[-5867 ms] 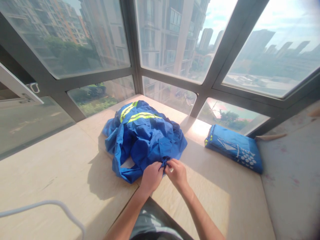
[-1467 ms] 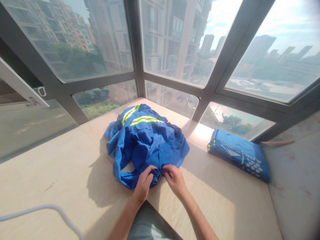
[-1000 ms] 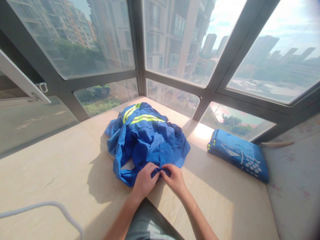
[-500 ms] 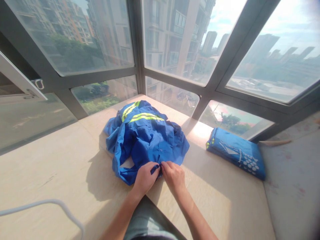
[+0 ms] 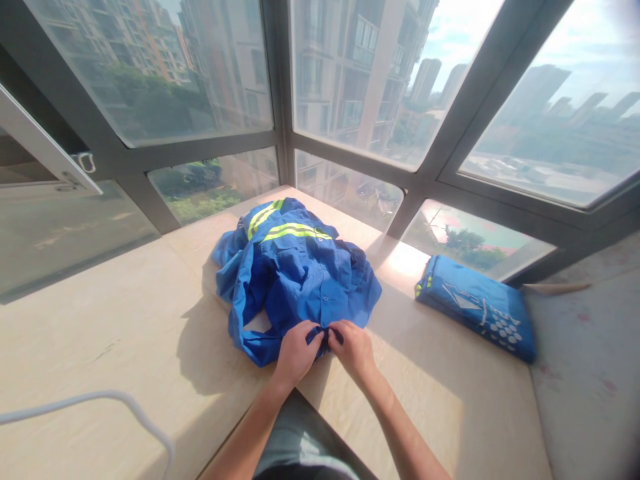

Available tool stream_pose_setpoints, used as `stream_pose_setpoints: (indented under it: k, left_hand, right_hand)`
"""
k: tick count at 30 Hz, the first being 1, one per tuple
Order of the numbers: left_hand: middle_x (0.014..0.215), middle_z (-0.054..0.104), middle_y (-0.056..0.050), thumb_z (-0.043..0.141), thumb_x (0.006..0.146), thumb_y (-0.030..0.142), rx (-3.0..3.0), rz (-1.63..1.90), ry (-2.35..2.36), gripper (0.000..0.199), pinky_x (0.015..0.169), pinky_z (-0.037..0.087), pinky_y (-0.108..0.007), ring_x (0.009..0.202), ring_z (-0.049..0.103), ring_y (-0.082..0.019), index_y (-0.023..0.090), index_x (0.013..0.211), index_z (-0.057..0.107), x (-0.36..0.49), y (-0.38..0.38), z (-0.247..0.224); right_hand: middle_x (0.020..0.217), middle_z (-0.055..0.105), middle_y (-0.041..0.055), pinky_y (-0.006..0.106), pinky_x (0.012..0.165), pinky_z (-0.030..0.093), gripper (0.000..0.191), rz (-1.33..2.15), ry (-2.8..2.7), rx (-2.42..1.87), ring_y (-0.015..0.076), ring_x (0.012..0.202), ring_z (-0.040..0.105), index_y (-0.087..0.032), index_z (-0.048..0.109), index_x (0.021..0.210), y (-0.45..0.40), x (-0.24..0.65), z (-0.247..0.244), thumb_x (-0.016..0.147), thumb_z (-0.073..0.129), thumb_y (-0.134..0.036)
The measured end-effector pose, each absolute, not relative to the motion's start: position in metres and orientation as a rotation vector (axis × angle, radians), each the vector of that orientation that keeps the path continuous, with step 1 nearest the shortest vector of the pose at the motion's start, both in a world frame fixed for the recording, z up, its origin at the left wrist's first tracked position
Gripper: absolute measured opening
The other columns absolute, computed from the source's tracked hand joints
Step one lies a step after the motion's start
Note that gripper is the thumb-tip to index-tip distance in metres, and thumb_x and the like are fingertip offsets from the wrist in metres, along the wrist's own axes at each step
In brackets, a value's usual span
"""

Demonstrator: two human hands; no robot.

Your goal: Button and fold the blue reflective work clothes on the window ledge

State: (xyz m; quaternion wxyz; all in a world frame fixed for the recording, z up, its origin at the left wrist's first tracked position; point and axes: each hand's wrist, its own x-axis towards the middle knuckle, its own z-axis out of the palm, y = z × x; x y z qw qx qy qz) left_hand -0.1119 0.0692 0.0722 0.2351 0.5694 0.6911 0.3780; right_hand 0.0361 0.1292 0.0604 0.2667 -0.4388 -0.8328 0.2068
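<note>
A blue jacket (image 5: 305,267) with yellow-green reflective stripes lies rumpled on the pale stone sill (image 5: 130,320), its buttoned front facing up and its near edge toward me. My left hand (image 5: 299,350) pinches the cloth at that near edge. Close beside it on the right, my right hand (image 5: 353,347) grips the same edge between thumb and fingers. Dark folds of cloth show between the fingertips. A small button is visible just above the hands. Whatever is pinched right at the fingertips is too small to tell.
A folded blue garment (image 5: 475,307) with white print lies at the right, by the wall (image 5: 590,360). Window frames (image 5: 285,100) enclose the far side. A white cable (image 5: 115,395) curves across the lower left, and an opened window sash (image 5: 45,147) juts in at the left.
The whole view has shifted slightly. My hands stay at the jacket's near edge, with the right thumb and fingers now slightly differently placed on the cloth.
</note>
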Motion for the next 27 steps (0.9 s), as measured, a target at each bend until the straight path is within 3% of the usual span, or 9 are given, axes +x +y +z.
stream_pose_setpoints:
  k: [6,10,18,23,27]
  left_hand:
    - [0.096,0.071,-0.008,0.049,0.091,0.021,1.625,1.088,1.957,0.023,0.085,0.05,-0.033,0.094,0.066,-0.022,0.02,0.098,0.071,-0.107,0.065,0.063]
    - [0.09,0.07,-0.007,0.048,0.092,0.023,1.625,1.115,1.887,0.022,0.082,0.05,-0.032,0.089,0.066,-0.021,0.02,0.09,0.07,-0.109,0.066,0.069]
    - [0.085,0.07,-0.004,0.052,0.092,0.029,1.589,1.075,1.771,0.02,0.078,0.047,-0.029,0.083,0.066,-0.02,0.019,0.082,0.067,-0.119,0.071,0.081]
    - [0.084,0.069,-0.005,0.051,0.093,0.025,1.703,0.895,1.85,0.02,0.076,0.045,-0.029,0.083,0.065,-0.021,0.02,0.081,0.066,-0.119,0.07,0.082]
    - [0.086,0.066,-0.005,0.048,0.094,0.022,1.847,0.752,1.887,0.021,0.074,0.044,-0.028,0.083,0.064,-0.02,0.021,0.084,0.066,-0.117,0.068,0.086]
  right_hand:
    - [0.086,0.077,0.0033,0.024,0.072,0.051,0.023,0.764,-2.209,-1.113,0.017,0.076,0.07,-0.025,0.077,0.091,0.132,0.043,0.067,0.081,0.058,-0.017]
    - [0.08,0.076,0.0025,0.025,0.067,0.052,0.021,1.011,-2.061,-1.016,0.0156,0.069,0.068,-0.023,0.078,0.09,0.136,0.046,0.067,0.083,0.057,-0.023]
    - [0.085,0.076,0.0033,0.027,0.069,0.054,0.024,1.233,-1.927,-1.042,0.0173,0.073,0.068,-0.02,0.075,0.091,0.14,0.046,0.068,0.087,0.054,-0.032]
    - [0.093,0.073,0.0046,0.026,0.077,0.051,0.021,0.85,-2.29,-0.929,0.0176,0.085,0.067,-0.022,0.072,0.099,0.143,0.048,0.079,0.089,0.054,-0.02]
    - [0.083,0.07,0.0064,0.025,0.07,0.046,0.016,0.32,-2.665,-0.933,0.0183,0.078,0.065,-0.021,0.07,0.088,0.141,0.044,0.092,0.09,0.056,-0.014]
